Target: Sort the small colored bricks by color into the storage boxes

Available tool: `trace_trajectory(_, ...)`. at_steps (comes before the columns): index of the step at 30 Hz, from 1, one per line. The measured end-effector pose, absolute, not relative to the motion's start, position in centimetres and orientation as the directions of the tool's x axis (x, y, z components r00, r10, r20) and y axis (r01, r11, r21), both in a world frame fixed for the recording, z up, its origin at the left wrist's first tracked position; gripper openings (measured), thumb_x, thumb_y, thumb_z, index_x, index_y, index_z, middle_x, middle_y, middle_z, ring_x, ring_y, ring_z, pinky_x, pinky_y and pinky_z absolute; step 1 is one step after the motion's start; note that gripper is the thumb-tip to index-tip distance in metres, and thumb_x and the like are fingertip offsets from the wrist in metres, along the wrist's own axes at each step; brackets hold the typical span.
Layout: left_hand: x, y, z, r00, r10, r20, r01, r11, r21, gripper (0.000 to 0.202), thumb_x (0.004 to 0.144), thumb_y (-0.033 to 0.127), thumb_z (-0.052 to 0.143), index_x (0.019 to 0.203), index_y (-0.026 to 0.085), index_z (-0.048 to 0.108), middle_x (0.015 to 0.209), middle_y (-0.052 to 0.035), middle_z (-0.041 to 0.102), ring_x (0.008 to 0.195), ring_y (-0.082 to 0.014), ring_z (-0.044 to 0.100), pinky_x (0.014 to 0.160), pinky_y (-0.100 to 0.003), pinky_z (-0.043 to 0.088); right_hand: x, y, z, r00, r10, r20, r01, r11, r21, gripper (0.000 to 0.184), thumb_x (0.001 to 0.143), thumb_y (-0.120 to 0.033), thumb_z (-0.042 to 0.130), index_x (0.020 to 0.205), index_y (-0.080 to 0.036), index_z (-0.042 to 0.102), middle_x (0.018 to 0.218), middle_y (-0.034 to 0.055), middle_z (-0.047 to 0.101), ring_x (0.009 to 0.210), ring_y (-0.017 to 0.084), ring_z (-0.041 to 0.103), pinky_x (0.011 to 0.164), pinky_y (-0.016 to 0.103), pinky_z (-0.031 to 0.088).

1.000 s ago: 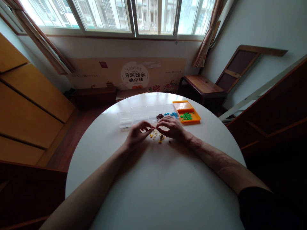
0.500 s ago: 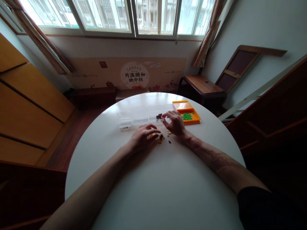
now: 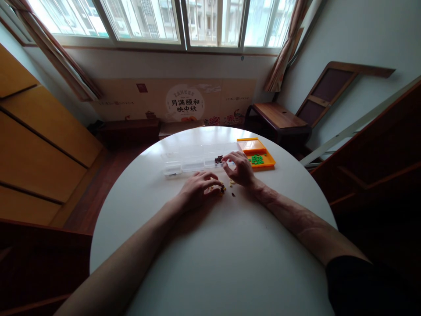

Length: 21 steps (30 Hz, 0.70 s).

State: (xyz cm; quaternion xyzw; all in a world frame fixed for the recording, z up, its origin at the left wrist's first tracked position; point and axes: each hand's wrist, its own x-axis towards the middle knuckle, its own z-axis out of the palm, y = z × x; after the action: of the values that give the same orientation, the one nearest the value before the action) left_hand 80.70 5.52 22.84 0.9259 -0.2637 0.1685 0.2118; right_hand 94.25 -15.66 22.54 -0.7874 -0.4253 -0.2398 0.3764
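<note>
So the little pile of yellow and dark bits [image 3: 222,188] is sitting loose in front of the clear plastic box [image 3: 192,165], partly covered so I can't count them. A few pale yellow pieces [image 3: 232,181] are just to the right, and one dark piece [image 3: 233,194] lies nearer, on its own. The box is lying flat, and its dark brown pieces [image 3: 219,159] are heaped in one compartment, right of its middle.

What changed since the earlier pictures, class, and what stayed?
Together at the fingertips a second ago, the right hand and left hand have parted. The right moved forward and right, beside the dark pieces in the clear box; the left went right and slightly back, to the loose pieces. Whether either holds anything cannot be told. The box and orange tray stayed.
</note>
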Motion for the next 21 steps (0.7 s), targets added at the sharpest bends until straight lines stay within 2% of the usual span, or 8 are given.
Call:
trace_trajectory(4,80.47,5.38,23.17,0.791,-0.453,0.411,-0.585,-0.758,0.290,0.022,0.109,0.040,0.067,0.123,0.036,0.083,0.124,-0.0058,0.078,0.102,-0.0219,0.073,0.100,-0.039,0.050,94.21,-15.68,22.56,0.517,0.500,0.694,0.854,-0.353,-0.382,0.008,0.100,-0.022,0.066,0.095,-0.025,0.071,0.094,0.0045,0.075,0.093,0.027,0.065,0.096,0.045,0.048)
trace_trajectory(10,80.45,5.42,23.46,0.758,-0.503,0.415,-0.641,-0.692,0.332,0.018,0.109,0.037,0.068,0.116,0.035,0.085,0.124,-0.0044,0.079,0.107,-0.0218,0.074,0.102,-0.038,0.051,94.18,-15.66,22.62,0.505,0.497,0.705,0.861,-0.342,-0.376,0.009,0.100,-0.021,0.066,0.093,-0.024,0.071,0.094,0.0041,0.075,0.093,0.026,0.065,0.095,0.044,0.048)
trace_trajectory(17,80.53,5.35,23.21,0.796,-0.450,0.404,-0.597,-0.695,0.401,0.017,0.109,0.035,0.066,0.110,0.029,0.082,0.123,-0.0061,0.079,0.105,-0.0215,0.075,0.101,-0.037,0.054,94.14,-15.70,22.48,0.505,0.518,0.691,0.863,-0.331,-0.382,0.008,0.100,-0.021,0.066,0.095,-0.025,0.071,0.096,0.0036,0.076,0.095,0.026,0.067,0.100,0.045,0.048)
trace_trajectory(21,80.52,5.26,23.17,0.807,-0.437,0.398,-0.583,-0.701,0.412,0.014,0.107,0.034,0.069,0.110,0.030,0.082,0.124,-0.0064,0.079,0.107,-0.0225,0.075,0.103,-0.039,0.055,94.11,-15.69,22.43,0.500,0.532,0.684,0.866,-0.327,-0.379,0.008,0.100,-0.022,0.066,0.095,-0.025,0.071,0.096,0.0037,0.076,0.095,0.026,0.067,0.101,0.045,0.049)
